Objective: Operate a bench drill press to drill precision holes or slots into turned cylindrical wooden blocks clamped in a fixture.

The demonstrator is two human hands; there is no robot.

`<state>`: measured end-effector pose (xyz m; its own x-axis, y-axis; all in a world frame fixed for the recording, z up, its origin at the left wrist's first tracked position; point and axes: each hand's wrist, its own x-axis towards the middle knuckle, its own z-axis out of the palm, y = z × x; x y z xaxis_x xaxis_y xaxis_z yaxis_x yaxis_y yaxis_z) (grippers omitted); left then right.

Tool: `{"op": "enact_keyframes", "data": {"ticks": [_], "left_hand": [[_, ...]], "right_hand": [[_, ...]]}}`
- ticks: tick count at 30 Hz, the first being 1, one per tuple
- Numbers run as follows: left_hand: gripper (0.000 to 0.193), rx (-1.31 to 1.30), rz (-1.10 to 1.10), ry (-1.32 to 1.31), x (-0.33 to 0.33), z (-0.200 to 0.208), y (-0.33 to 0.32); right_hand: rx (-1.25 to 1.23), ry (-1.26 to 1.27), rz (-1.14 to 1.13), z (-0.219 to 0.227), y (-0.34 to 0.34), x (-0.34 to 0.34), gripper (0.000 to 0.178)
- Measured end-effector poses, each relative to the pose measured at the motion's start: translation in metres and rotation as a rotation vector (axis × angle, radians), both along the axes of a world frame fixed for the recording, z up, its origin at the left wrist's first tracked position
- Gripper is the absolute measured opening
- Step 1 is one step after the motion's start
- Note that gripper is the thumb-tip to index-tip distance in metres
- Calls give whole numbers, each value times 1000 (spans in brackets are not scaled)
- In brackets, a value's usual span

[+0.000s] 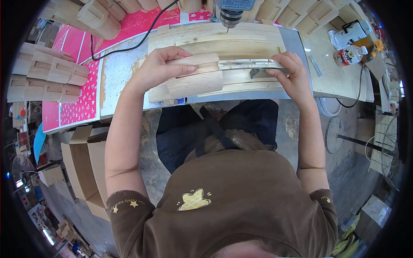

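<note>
One block (197, 84) tight between left fingers (186, 69), pale strip (246, 64) apparently tight between right fingers (280, 77)

Holds a pale rounded wooden block (195, 84) in the left fingers (175, 52), a long whitish strip (247, 64) in the right fingers (287, 59). Has pale notched wooden blocks (49, 71) stacked well left of both, a round grey metal chuck (231, 18) beyond and between, a slim light-blue stick (315, 66) just right, a clear plastic bottle (349, 56) farther right.
</note>
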<state>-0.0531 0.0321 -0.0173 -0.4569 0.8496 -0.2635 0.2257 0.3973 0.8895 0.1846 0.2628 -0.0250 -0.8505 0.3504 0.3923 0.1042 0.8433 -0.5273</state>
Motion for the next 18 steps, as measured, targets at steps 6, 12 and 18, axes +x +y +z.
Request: {"op": "enact_keyframes", "data": {"ticks": [6, 12, 18], "left_hand": [[61, 177, 74, 64, 15, -24, 21], [53, 709, 678, 53, 75, -51, 32], [61, 575, 409, 602, 92, -77, 20]], "right_hand": [[60, -22, 29, -4, 1, -9, 30], [161, 51, 6, -13, -10, -22, 34], [150, 119, -70, -19, 11, -35, 35]]}}
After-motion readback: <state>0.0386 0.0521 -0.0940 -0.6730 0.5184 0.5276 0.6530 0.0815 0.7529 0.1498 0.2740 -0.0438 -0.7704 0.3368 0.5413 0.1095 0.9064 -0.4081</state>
